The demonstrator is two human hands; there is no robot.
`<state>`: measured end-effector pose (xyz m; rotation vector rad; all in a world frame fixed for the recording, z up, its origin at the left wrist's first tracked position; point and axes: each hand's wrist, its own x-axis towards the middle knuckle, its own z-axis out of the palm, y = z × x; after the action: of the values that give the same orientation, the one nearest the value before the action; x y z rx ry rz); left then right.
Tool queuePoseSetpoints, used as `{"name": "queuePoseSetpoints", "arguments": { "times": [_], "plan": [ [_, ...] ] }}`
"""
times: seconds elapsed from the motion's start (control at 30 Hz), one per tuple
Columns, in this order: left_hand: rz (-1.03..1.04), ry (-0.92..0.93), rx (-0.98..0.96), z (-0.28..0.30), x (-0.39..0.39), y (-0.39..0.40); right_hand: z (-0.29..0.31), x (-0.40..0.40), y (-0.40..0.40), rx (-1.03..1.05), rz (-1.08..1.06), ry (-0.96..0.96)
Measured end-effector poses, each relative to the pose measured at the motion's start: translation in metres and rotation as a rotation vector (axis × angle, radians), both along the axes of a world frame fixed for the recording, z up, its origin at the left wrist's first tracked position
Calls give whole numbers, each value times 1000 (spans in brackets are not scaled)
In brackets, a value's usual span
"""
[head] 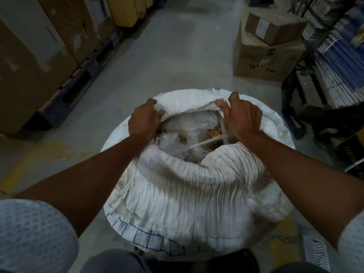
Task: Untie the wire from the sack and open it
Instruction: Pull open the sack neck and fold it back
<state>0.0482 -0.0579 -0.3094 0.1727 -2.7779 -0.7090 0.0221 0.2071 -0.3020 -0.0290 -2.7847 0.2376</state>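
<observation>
On the grey concrete floor [157, 62], between stacked brown cardboard boxes [49, 46], I see the large white woven sack [187, 190] standing with its mouth open. My left hand [143, 120] pinches the rim's far-left edge. My right hand [243, 119] clamps the far-right rim and a pale flat strap [204, 142] crossing clear plastic wrapping [189, 125] inside.

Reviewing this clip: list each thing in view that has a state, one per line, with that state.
sack: upright on the floor, mouth pulled open, rim bunched and folded outward
left hand: gripping the far left rim of the sack
right hand: gripping the far right rim
white strap: loose, lying across the opening
plastic wrap: inside the sack, exposed
cardboard boxes: closed, stacked two high
</observation>
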Motion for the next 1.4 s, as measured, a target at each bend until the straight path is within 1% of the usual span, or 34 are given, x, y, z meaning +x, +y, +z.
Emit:
{"name": "queuePoseSetpoints", "arguments": {
  "times": [0.03,0.1,0.13,0.17,0.2,0.23,0.27,0.3,0.33,0.37,0.4,0.47,0.53,0.57,0.63,0.73,0.8,0.87,0.93,0.97,1.03,1.1,1.2,1.3,1.4],
  "plan": [
    [-22,36,-61,5,4,-1,2,3,1,29,6,-40],
    [-99,146,-333,13,13,1,8,15,0,129,49,-55],
    [-144,212,-457,17,19,5,13,24,-5,163,112,-2],
    [-210,275,-514,22,24,11,18,34,-12,169,201,80],
    [-305,301,-511,24,29,19,22,44,-19,153,296,141],
    [-406,265,-449,25,34,26,23,54,-25,131,387,137],
    [-480,166,-361,26,41,32,22,62,-27,123,452,65],
    [-521,46,-291,23,46,34,19,70,-26,123,475,-46],
    [-537,-52,-293,18,50,32,14,76,-20,117,462,-160],
    [-540,-122,-360,11,53,26,9,81,-10,127,433,-257],
    [-531,-179,-460,5,57,18,6,86,5,159,406,-304],
    [-505,-276,-608,2,66,-3,3,97,38,259,404,-278],
    [-499,-318,-647,2,72,-29,3,111,71,328,434,-221],
    [-512,-338,-648,3,75,-40,2,115,84,355,451,-214],
    [-530,-356,-643,7,80,-52,1,119,101,372,472,-266],
    [-557,-304,-620,18,84,-38,4,119,96,351,485,-339],
    [-600,-218,-562,27,81,-22,19,120,80,243,538,-384],
    [-623,-180,-442,40,79,-11,42,123,62,74,558,-411],
    [-620,-110,-347,55,81,1,61,128,45,-34,572,-445],
    [-598,-64,-312,64,84,10,68,130,37,-82,571,-433],
    [-486,-3,-226,81,87,26,78,131,25,-176,510,-346],
    [-342,33,-118,95,86,37,88,131,16,-279,389,-229],
    [-184,103,-118,111,87,45,108,135,10,-338,244,-56],
    [-183,237,-95,116,89,48,116,139,5,-385,172,54],
    [-239,274,-136,108,79,50,103,136,3,-278,209,139]
  ]
}}
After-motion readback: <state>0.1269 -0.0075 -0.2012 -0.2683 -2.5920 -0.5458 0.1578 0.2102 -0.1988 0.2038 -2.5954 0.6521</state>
